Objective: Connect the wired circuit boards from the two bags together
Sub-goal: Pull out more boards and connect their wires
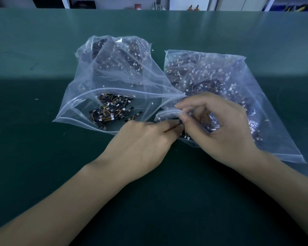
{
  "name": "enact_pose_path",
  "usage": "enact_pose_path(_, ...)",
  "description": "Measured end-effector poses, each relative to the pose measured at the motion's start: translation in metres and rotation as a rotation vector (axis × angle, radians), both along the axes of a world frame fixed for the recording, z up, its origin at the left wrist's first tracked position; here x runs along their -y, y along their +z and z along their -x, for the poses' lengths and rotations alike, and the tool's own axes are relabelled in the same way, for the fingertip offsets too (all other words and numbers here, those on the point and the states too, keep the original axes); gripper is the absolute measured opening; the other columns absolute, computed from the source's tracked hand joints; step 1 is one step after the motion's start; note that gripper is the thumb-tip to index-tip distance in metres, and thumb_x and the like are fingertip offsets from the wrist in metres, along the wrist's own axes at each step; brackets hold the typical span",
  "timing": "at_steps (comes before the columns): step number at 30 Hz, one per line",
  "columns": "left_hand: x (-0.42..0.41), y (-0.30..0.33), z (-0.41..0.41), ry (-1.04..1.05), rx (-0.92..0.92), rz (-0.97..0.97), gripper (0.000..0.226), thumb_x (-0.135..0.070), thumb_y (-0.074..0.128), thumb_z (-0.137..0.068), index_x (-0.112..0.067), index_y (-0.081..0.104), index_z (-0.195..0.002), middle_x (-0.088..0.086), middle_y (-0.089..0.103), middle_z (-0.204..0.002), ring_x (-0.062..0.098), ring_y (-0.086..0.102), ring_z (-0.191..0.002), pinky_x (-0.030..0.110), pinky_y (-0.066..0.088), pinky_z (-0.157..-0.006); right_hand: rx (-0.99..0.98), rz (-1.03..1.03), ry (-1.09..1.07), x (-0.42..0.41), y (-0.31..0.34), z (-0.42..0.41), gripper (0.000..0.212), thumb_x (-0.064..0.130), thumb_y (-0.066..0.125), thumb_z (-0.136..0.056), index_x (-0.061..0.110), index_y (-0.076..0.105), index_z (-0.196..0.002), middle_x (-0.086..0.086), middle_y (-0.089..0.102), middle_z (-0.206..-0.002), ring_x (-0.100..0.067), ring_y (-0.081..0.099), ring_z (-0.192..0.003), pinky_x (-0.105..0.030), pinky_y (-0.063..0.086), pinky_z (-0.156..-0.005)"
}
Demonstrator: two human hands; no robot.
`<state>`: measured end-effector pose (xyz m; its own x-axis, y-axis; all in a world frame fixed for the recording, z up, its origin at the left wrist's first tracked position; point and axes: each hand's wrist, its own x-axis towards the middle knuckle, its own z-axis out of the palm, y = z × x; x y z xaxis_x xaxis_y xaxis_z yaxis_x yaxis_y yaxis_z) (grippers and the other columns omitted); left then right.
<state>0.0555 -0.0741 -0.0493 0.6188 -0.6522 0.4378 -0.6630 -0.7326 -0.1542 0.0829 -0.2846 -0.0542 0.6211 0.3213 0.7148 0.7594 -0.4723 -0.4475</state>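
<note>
Left of centre on the green mat (43,157) sits the left bag (89,71), mouth open with loose boards (110,110) showing. The left hand (142,139) and right hand (219,128) meet mid-frame, fingertips pinching a small dark board (180,123) at the mouth of the right bag (267,96). That bag runs toward the right, stuffed full.

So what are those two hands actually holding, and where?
Both hands, left and right, pinch one small dark circuit board by its ends, at the right bag's mouth. The exact grip is hidden.
</note>
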Motion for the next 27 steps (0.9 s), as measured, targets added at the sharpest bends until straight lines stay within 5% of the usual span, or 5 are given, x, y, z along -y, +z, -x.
enact_pose_path(4, -0.013, 0.008, 0.002, -0.047, -0.087, 0.33, 0.029, -0.015, 0.05, -0.096, -0.019, 0.079, -0.096, -0.01, 0.074, -0.095, 0.025, 0.068, -0.069, 0.039, 0.053, -0.051, -0.021, 0.002, 0.013, 0.002, 0.001, 0.0, 0.021, 0.0, 0.076, -0.096, 0.009, 0.075, -0.115, 0.011, 0.069, -0.096, -0.013, 0.06, -0.07, -0.014, 0.045, -0.072)
enact_pose_path(7, -0.029, 0.01, -0.004, 0.086, -0.13, 0.481, 0.023, -0.014, 0.046, -0.093, -0.016, 0.062, -0.076, -0.01, 0.056, -0.074, 0.025, 0.054, -0.063, 0.04, 0.05, -0.058, -0.039, 0.0, 0.005, 0.002, 0.002, 0.0, 0.019, 0.002, 0.075, -0.096, 0.008, 0.075, -0.114, 0.007, 0.07, -0.095, -0.011, 0.059, -0.07, -0.012, 0.045, -0.072)
enact_pose_path(13, -0.055, 0.005, -0.021, 0.45, -0.11, 0.337, 0.008, -0.027, 0.06, -0.095, -0.027, 0.065, -0.09, -0.012, 0.056, -0.069, 0.028, 0.063, -0.07, 0.036, 0.045, -0.06, -0.062, -0.011, -0.004, 0.001, 0.002, 0.002, 0.019, 0.003, 0.075, -0.096, 0.007, 0.075, -0.115, 0.002, 0.071, -0.094, -0.014, 0.061, -0.07, -0.013, 0.046, -0.072)
enact_pose_path(18, -0.057, 0.002, -0.022, 0.471, -0.172, 0.299, 0.019, -0.051, 0.067, -0.091, -0.032, 0.063, -0.092, -0.02, 0.042, -0.067, 0.025, 0.062, -0.075, 0.034, 0.042, -0.061, -0.067, 0.01, -0.003, 0.003, 0.004, 0.002, 0.02, 0.009, 0.078, -0.096, 0.01, 0.075, -0.116, 0.004, 0.071, -0.095, -0.015, 0.061, -0.07, -0.017, 0.049, -0.071)
enact_pose_path(27, -0.055, 0.006, -0.021, 0.511, -0.172, 0.241, 0.006, -0.033, 0.071, -0.09, -0.032, 0.069, -0.084, -0.011, 0.055, -0.086, 0.025, 0.063, -0.079, 0.035, 0.047, -0.064, -0.054, 0.028, 0.036, 0.003, 0.005, 0.002, 0.009, 0.01, 0.076, -0.099, 0.012, 0.076, -0.108, 0.001, 0.072, -0.096, -0.015, 0.061, -0.067, -0.015, 0.045, -0.071)
